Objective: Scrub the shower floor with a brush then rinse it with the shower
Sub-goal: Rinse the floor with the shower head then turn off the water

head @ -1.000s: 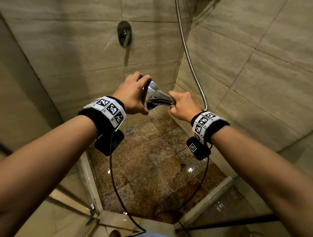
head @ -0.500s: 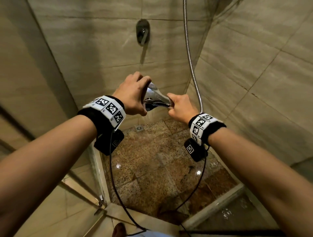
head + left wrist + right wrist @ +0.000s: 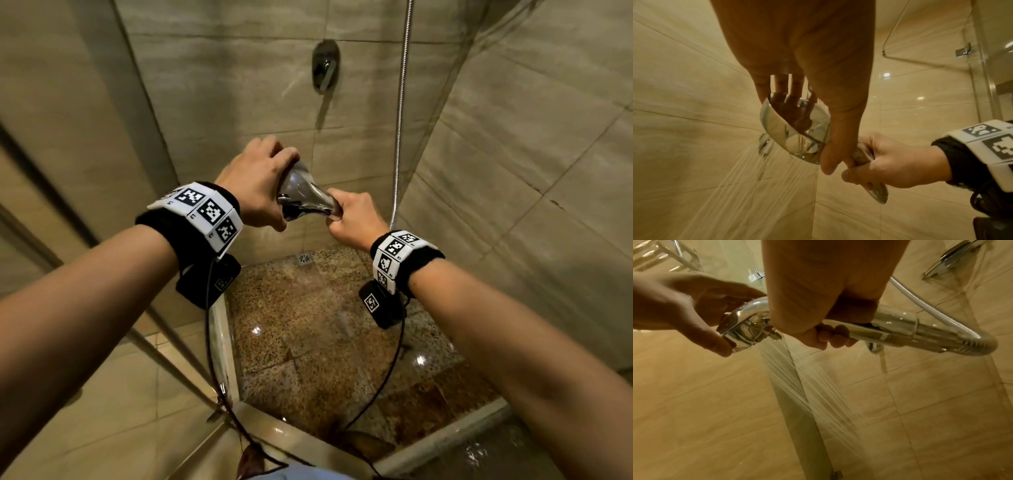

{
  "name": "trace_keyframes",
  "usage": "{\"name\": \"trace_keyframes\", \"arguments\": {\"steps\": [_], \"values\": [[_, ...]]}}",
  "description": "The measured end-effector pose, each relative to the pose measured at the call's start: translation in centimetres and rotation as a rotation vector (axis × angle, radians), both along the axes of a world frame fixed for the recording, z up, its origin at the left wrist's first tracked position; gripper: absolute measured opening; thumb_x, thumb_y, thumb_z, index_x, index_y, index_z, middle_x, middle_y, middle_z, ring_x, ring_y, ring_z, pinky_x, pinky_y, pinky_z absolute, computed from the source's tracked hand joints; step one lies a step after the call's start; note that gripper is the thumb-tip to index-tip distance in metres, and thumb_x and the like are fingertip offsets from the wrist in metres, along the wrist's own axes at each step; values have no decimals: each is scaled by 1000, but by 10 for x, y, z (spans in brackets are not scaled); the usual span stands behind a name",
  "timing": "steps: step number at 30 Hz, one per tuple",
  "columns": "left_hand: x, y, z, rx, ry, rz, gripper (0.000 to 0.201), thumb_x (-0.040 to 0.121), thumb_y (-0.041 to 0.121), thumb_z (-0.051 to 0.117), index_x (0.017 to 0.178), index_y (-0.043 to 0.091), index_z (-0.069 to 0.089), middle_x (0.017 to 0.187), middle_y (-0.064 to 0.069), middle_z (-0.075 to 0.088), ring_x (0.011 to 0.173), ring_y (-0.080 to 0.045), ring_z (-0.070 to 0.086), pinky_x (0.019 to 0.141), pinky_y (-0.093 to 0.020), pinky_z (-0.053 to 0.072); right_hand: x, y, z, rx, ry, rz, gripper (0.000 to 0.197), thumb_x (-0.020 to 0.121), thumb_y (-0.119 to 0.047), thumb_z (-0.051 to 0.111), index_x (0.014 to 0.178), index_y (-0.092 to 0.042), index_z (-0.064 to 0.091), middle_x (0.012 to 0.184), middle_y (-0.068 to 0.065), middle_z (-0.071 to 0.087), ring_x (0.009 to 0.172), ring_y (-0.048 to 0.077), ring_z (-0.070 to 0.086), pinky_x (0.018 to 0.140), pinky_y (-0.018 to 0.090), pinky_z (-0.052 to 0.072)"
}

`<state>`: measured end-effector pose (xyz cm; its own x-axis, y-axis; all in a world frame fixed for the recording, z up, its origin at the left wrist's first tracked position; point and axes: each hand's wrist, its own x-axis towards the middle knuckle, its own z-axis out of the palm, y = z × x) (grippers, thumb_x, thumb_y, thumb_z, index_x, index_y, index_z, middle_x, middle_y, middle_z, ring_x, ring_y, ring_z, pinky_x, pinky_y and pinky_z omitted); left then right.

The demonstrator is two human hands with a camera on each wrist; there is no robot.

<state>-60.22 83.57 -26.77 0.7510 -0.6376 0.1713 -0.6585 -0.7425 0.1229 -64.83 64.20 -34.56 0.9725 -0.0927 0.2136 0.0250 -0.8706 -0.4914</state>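
Head view, centre frame: chrome shower head held in both hands over shower floor. Left hand curled round the wide spray end, thumb under rim. Right hand wrapped tight on handle. Water spraying down and away, seen in both wrist views. Metal hose runs up wall, upper right. Wall valve top centre. Drain at back edge of floor, floor wet w/ glints

Spraying chrome shower head between left hand and right hand.
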Motion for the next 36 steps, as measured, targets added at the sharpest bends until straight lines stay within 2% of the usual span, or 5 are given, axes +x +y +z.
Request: {"name": "trace_keyframes", "arguments": {"steps": [11,20,29,33,36], "values": [[-2,20,-10,74,83,86,102,43,47,88,130,20,42,119,-4,38,111,-23,36,87,-43,47,4,22,-2,16,142,104,15,76,-5,52,82,-15,59,71,-1,55,70,21,52,63,22,37],[1,4,-25,76,294,115,97,42,48,90,125,18,49,105,1,41,99,-20,48,87,-38,49,-1,5,10,-176,332,113,12,71,-9,51,64,-17,46,72,8,61,74,32,58,66,37,49],[0,-17,-28,7,195,11,97,44,42,89,127,21,43,115,-3,41,109,-23,40,87,-40,47,-16,-12,6,-196,237,13,8,71,-13,51,72,-20,48,72,2,59,75,29,58,67,37,51],[0,-25,-24,71,298,34,89,42,46,89,118,20,51,107,-1,44,99,-20,46,86,-39,50,-19,-17,17,-210,337,38,16,74,-9,50,62,-18,43,66,1,54,73,31,56,65,36,48],[-2,-29,-22,104,362,37,67,43,42,90,97,16,61,94,-1,52,84,-16,51,76,-32,51,-20,-17,22,-209,413,55,19,77,-7,48,62,-16,42,65,4,51,69,31,54,60,33,42]]}}
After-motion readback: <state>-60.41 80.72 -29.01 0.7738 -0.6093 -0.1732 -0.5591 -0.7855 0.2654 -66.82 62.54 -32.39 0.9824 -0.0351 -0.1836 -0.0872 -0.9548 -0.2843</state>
